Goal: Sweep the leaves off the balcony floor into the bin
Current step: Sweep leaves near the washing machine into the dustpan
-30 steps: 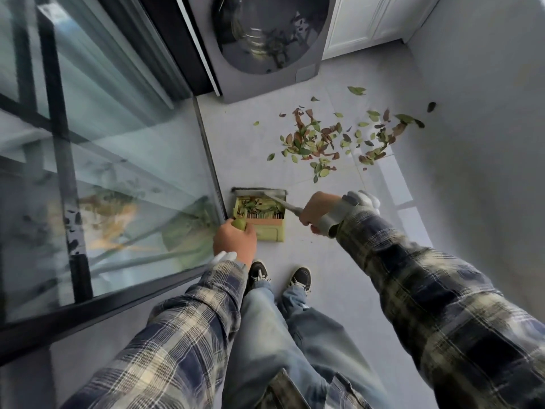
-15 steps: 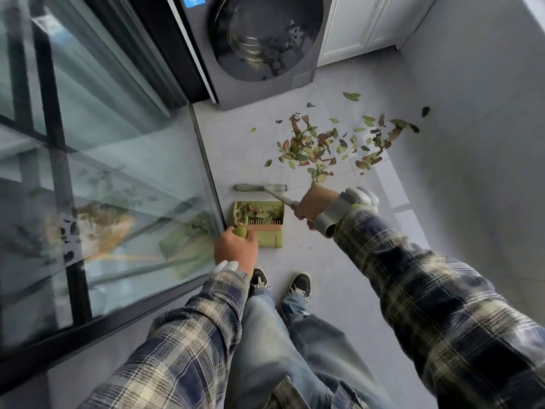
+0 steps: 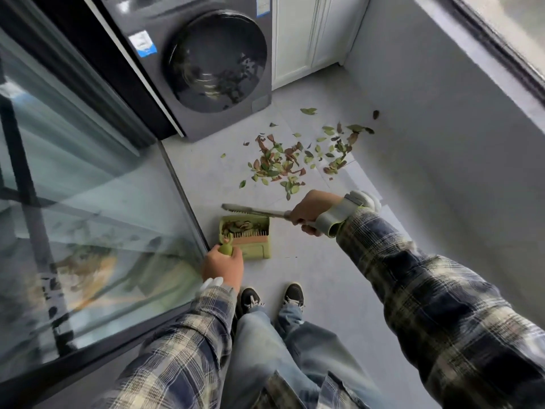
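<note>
A green dustpan [image 3: 259, 249] stands on the grey floor beside the glass door, with several leaves lying inside it. My left hand [image 3: 223, 265] grips the rounded top of its upright handle. My right hand [image 3: 312, 212] grips the shaft of a grey broom, whose head [image 3: 236, 208] sits just beyond the dustpan's far edge. A scatter of green and reddish leaves [image 3: 283, 163] lies on the tiles farther out, in front of the washing machine, and a smaller cluster [image 3: 339, 154] lies towards the right wall. No bin is in view.
A dark washing machine [image 3: 212, 63] stands at the far end, white cabinet doors [image 3: 303, 33] to its right. A sliding glass door [image 3: 97, 184] runs along the left, a grey wall [image 3: 442, 137] along the right. My two shoes [image 3: 271, 299] are just behind the dustpan.
The broom head has lifted off the dustpan's mouth and moved a little outward towards the leaf pile. My left hand keeps holding the dustpan handle. The view has tilted up, showing more of the washing machine.
</note>
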`<state>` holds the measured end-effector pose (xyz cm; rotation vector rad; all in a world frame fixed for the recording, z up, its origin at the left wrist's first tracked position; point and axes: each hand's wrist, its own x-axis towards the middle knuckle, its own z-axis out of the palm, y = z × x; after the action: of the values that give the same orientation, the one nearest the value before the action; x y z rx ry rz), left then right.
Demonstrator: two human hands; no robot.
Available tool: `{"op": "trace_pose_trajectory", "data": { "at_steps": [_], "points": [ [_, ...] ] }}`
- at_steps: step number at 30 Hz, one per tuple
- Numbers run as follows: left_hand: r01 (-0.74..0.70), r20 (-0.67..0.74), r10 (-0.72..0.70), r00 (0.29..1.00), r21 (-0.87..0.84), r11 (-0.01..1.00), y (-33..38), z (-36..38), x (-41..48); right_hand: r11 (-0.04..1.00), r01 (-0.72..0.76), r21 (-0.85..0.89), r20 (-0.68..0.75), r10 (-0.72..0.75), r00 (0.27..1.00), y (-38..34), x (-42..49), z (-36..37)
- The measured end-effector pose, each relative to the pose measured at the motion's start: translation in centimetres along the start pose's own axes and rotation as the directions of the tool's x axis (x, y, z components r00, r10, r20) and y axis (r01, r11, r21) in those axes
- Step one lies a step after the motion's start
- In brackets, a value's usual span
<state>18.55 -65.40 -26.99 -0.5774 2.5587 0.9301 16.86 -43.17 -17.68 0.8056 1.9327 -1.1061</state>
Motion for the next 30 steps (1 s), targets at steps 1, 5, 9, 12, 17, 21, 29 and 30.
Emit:
{"op": "trace_pose_trajectory", "data": {
  "at_steps": [1, 5, 9, 12, 17, 21, 29, 30],
  "points": [
    [-0.020, 0.016, 0.019, 1.000, 0.010, 1.000, 0.6, 0.1, -0.4, 0.999, -0.015, 0.031, -0.023, 0.016, 1.000, 0.7, -0.6, -0.4],
    [-0.116, 0.055, 0.115, 0.992, 0.019, 0.993, 2.7, 0.1, -1.4, 0.981, -0.067, 0.181, -0.073, 0.082, 0.994, 2.5, -2.8, -1.4],
    [-0.214, 0.123, 0.203, 0.971, 0.078, 0.974, 5.1, 0.0, -2.9, 0.934, -0.131, 0.331, -0.087, 0.168, 0.982, 4.5, -5.5, -2.3],
    [-0.287, 0.200, 0.262, 0.944, 0.108, 0.952, 7.0, -0.1, -4.2, 0.910, -0.134, 0.392, -0.131, 0.199, 0.971, 6.6, -7.7, -2.4],
    [-0.461, 0.341, 0.398, 0.851, 0.124, 0.879, 9.9, 0.8, -8.7, 0.823, -0.127, 0.554, -0.207, 0.284, 0.936, 11.2, -13.3, -2.1],
    [-0.550, 0.416, 0.459, 0.785, 0.129, 0.825, 11.4, 2.0, -11.6, 0.775, -0.033, 0.631, -0.278, 0.266, 0.923, 14.0, -16.7, -1.1],
    [-0.792, 0.579, 0.615, 0.535, 0.092, 0.603, 14.3, 6.8, -23.9, 0.484, 0.081, 0.872, -0.327, 0.451, 0.831, 26.5, -25.5, 0.1],
    [-0.788, 0.589, 0.604, 0.538, 0.097, 0.608, 14.5, 6.7, -24.1, 0.460, 0.106, 0.882, -0.327, 0.435, 0.839, 26.8, -25.6, 0.3]
  ]
}}
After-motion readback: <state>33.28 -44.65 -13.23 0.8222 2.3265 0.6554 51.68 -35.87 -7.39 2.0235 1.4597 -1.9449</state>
